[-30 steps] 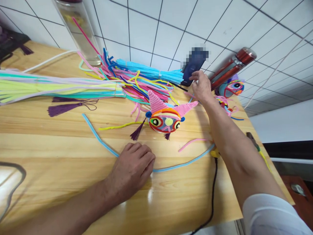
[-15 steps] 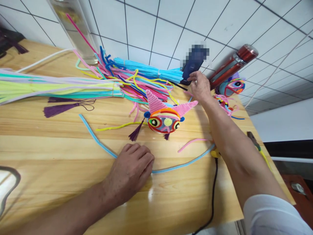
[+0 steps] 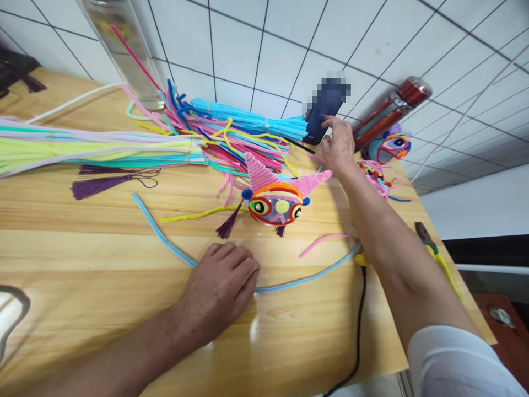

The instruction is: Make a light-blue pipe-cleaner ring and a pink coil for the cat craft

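Note:
My left hand [image 3: 223, 286] lies knuckles-up on the wooden table [image 3: 82, 259], fingers curled over a long light-blue pipe cleaner [image 3: 161, 234] that runs under it. My right hand [image 3: 339, 144] reaches to the back of the table, fingertips touching a dark blue phone [image 3: 324, 110] that leans on the tiled wall. Between the hands sits a pipe-cleaner mask [image 3: 278, 198] with pink horns, round eyes and purple tassels.
Bundles of coloured pipe cleaners [image 3: 124, 144] cover the back left, by a clear bottle [image 3: 124, 47]. A red cylinder [image 3: 390, 110], a second mask [image 3: 390, 146], pliers [image 3: 432, 251], a black cable [image 3: 360, 325], a purple tassel [image 3: 97, 184] and loose pink [image 3: 324, 241] and yellow [image 3: 194, 212] pieces lie about.
My right hand's fingers have shifted slightly on the phone. My left hand has stayed where it was on the blue pipe cleaner.

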`<action>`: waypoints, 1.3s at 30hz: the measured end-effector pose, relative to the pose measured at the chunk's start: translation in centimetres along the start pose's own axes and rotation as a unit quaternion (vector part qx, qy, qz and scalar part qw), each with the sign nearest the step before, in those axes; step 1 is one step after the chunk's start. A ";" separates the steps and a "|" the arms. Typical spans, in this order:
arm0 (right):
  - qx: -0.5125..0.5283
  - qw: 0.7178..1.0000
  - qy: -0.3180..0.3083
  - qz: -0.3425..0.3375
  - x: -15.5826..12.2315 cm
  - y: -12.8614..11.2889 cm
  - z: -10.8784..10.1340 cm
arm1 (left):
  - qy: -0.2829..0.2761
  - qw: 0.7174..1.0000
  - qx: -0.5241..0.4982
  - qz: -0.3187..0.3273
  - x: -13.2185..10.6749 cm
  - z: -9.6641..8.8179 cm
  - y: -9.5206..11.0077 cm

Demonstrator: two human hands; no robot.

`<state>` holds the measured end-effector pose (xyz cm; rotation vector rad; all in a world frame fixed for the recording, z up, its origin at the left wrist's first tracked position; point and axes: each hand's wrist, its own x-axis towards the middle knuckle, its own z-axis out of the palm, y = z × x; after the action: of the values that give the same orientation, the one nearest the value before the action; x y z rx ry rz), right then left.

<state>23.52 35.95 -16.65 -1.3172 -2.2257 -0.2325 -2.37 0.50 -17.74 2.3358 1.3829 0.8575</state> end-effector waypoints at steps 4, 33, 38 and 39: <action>-0.008 1.000 -0.020 0.000 0.1 0.0 0.1 | 0.005 1.000 0.001 0.004 0.1 0.0 0.0; -0.075 0.981 -0.083 0.157 -0.4 -1.5 -0.6 | 0.000 1.000 0.008 -0.001 0.0 0.0 0.0; -0.110 0.969 -0.072 0.210 0.7 -0.2 1.0 | -0.006 1.000 0.009 -0.002 0.0 -0.1 0.0; -0.103 0.973 -0.076 0.192 0.9 0.4 1.5 | -0.005 1.000 0.007 0.000 0.1 -0.1 0.0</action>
<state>23.02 37.44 -17.47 -1.9024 -2.0538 -0.2297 -2.41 0.56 -17.68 2.3475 1.3905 0.8384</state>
